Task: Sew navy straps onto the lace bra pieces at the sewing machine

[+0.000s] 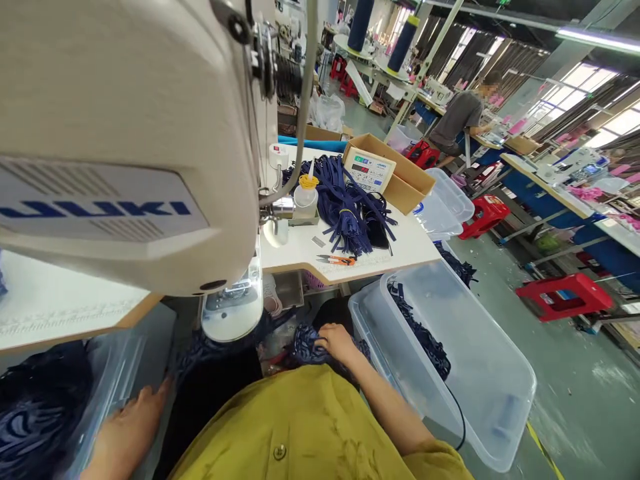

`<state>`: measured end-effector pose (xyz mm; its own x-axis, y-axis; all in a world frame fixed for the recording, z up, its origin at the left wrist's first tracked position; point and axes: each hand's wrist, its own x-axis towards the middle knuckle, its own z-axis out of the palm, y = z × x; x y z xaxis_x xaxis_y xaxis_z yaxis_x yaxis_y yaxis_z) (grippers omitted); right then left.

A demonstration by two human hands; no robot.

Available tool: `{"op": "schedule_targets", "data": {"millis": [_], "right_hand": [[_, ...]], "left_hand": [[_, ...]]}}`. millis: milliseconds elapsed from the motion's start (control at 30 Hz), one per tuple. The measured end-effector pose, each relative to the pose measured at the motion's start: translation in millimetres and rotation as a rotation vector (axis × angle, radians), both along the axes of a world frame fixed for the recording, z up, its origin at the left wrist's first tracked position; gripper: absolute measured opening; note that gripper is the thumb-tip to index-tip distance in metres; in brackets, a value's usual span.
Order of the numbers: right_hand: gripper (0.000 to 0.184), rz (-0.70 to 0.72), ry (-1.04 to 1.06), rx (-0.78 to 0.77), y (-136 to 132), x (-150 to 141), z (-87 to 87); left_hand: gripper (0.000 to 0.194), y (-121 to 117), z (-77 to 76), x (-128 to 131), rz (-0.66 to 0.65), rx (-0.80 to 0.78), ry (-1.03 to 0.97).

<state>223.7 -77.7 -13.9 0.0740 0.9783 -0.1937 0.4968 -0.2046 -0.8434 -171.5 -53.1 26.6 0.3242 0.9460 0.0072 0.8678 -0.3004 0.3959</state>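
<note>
Your right hand (337, 343) lies on the navy fabric bundle (303, 341), near, between machine bed (233, 320) and right bin (485, 333); fingers bent over it, pinch not discernible. Your left hand (126, 427) is beside the near-left bin (134, 357); can't tell finger closure. Risk: a 1-handed tug could snag tangled folds, spilling fabric.
</note>
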Motion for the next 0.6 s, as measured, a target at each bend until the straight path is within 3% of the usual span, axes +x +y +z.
{"op": "schedule_targets", "data": {"millis": [67,133,200,333,467,600], "right_hand": [[0.036,0.05,-0.012,0.011,-4.2,7.1,0.7],[0.036,0.082,-0.019,0.025,-6.7,20.7,12.6],[0.037,0.116,-0.021,0.035,-9.5,34.4,33.4],[0.037,0.223,-0.017,0.055,-21.2,43.2,88.3],[0.039,0.382,-0.05,0.121,-35.2,35.4,138.5],[0.039,0.407,-0.149,0.174,-38.7,39.1,160.8]], "left_hand": [[0.029,6.4,-4.8,19.4,0.077,-0.113,-0.129],[0.023,12.1,-8.9,46.6,0.105,-0.284,-0.292],[0.025,12.1,-10.6,80.8,0.066,-0.517,-0.464],[0.055,-5.3,-3.7,152.6,-0.01,-0.956,-0.751],[0.059,-8.1,8.6,188.2,0.1,-1.043,-1.009],[0.041,20.6,21.5,163.5,0.305,-0.913,-1.175]]}}
